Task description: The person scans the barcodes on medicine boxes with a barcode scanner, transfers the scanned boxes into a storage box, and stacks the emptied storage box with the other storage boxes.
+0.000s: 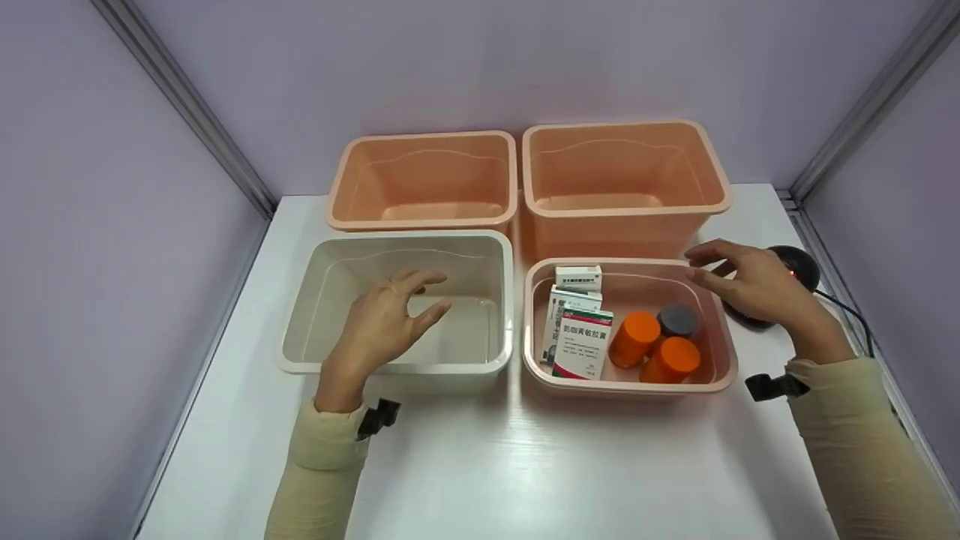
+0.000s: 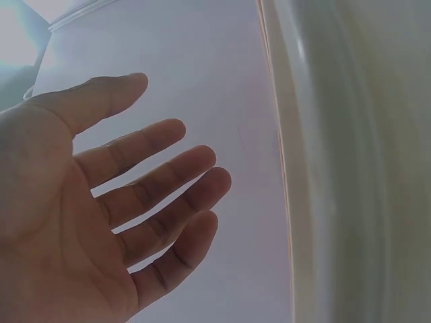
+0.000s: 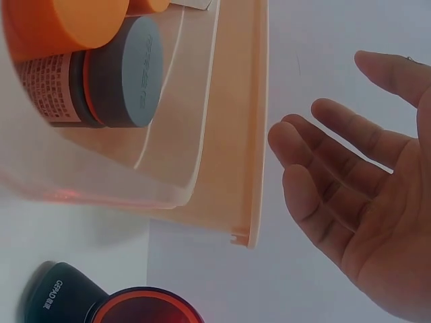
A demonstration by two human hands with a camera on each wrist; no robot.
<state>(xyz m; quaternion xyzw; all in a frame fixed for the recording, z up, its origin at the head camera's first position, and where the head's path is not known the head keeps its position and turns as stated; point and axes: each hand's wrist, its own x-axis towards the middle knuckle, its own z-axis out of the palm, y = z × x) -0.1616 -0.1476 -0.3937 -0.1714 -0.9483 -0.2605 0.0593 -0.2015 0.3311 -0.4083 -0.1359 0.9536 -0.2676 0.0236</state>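
My left hand (image 1: 382, 319) hovers over the white bin (image 1: 506, 300), fingers apart and relaxed, holding nothing. In the left wrist view its palm (image 2: 47, 222) shows bare. My right hand (image 1: 757, 281) is above the right edge of the pink bin (image 1: 720, 382), its fingers loosely bent and nothing between them. Inside the pink bin, several medicine boxes stand at the left, the front one a white box with a red and green band (image 1: 583, 345). Beside them are two orange-capped bottles (image 1: 636, 337) and a grey-capped bottle (image 1: 677, 320).
Two taller orange bins, a left one (image 1: 420, 223) and a right one (image 1: 615, 232), stand behind against the wall. A black device (image 1: 796, 266) with a red light and a cable (image 1: 855, 315) sits right of the pink bin. Walls enclose the white table (image 1: 525, 480).
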